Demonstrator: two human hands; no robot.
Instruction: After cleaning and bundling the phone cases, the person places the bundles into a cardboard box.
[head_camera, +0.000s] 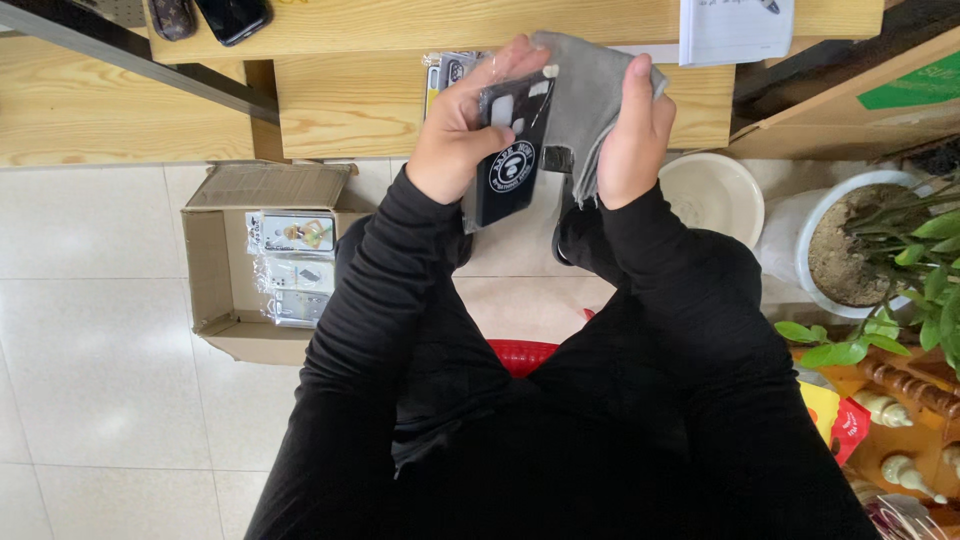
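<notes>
Seen from above: left hand (455, 140) clamped around a dark phone case (510, 150), long axis upright and tilted slightly, held at chest height over the lap. Right hand (632, 135) pinching a grey cloth (585, 95) just beside, apparently touching the case's right edge.

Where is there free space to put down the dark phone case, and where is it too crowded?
Bare floor tiles lie left of the cardboard box, and bare wood left of the left hand. The right side is crowded: white basin, plant pot, wooden rack.
</notes>
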